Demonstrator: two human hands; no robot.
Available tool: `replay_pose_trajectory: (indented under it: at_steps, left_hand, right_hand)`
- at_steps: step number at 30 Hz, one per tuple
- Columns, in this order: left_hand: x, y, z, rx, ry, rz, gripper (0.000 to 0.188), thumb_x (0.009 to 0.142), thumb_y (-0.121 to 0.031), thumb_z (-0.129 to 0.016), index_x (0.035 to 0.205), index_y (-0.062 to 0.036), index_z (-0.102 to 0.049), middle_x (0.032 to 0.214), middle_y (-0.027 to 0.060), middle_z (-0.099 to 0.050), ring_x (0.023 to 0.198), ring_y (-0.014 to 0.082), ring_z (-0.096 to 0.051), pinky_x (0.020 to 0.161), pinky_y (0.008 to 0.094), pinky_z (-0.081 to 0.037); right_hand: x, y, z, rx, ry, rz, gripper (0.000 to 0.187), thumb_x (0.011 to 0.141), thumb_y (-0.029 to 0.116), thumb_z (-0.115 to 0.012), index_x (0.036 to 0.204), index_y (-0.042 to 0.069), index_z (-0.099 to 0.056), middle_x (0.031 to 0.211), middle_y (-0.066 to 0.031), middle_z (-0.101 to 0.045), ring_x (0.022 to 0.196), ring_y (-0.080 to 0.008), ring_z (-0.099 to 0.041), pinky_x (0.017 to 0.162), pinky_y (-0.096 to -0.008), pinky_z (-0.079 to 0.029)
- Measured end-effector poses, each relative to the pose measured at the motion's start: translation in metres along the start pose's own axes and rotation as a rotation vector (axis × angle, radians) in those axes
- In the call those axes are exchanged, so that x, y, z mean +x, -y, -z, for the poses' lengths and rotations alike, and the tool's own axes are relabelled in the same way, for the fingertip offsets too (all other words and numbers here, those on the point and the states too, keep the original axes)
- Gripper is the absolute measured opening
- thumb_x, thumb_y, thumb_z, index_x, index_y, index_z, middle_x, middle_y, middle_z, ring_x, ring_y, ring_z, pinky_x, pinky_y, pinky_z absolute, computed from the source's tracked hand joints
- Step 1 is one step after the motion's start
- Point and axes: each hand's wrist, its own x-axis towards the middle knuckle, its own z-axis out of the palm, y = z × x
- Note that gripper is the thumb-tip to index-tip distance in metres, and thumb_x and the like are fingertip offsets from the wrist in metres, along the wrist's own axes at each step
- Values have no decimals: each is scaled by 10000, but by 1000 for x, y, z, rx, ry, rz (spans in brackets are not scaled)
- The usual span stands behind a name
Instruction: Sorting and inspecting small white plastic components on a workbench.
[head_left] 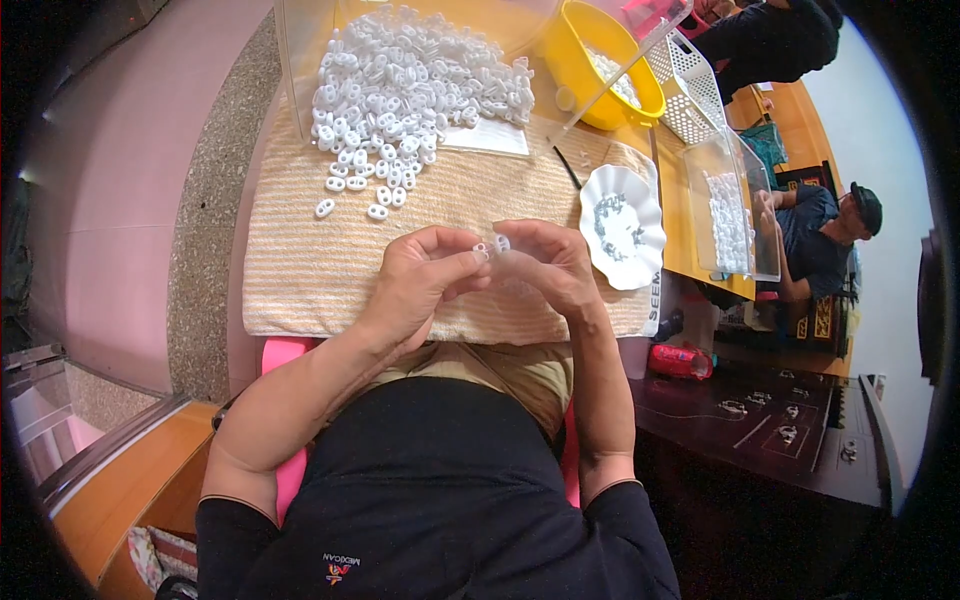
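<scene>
Over the near part of a striped towel (300, 270), both hands meet at their fingertips. My left hand (420, 280) pinches a small white plastic piece (480, 252) between thumb and forefinger. A second white two-hole plastic piece (502, 243) is pinched in my right hand (555, 268), close beside the first; whether the two touch I cannot tell. Beyond the hands spreads a large heap of white two-hole plastic pieces (400, 85), with several loose ones on the towel. To the right, a scalloped white dish (650, 238) holds many tiny grey parts, too small to make out.
A thin black stick (567, 167) lies beside the dish. Further right are a yellow basin (570, 50), a white perforated basket (690, 90) and a clear box (765, 255) of white pieces. A co-worker (815, 235) in a dark cap sits by that box.
</scene>
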Motion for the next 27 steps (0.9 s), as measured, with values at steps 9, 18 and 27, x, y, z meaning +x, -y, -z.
replay_pose_trajectory:
  at_steps: [9, 18, 27]
  left_hand:
    - [1, 2, 1, 4, 3, 2, 159, 855, -22, -652, 1001, -3, -593, 926, 94, -667, 794, 149, -658, 747, 267, -567]
    - [1, 2, 2, 16, 23, -1, 131, 861, -18, -642, 984, 2, -603, 922, 96, -664, 791, 146, -656, 748, 266, -568]
    - [2, 3, 3, 33, 29, 8, 129, 861, -18, -641, 985, 0, -606, 918, 93, -664, 785, 140, -654, 736, 258, -572]
  right_hand:
    - [-1, 1, -1, -11, -4, -1, 327, 866, 40, -673, 1172, -44, -593, 962, -101, -681, 794, -134, -658, 700, -252, -557]
    - [-1, 1, 0, -48, 15, -46, 343, 867, 48, -673, 1185, -50, -590, 973, -104, -686, 834, -140, -668, 745, -259, -559]
    - [-1, 3, -2, -101, 26, -35, 331, 863, 52, -680, 1173, -38, -606, 990, -95, -684, 865, -134, -660, 772, -253, -549]
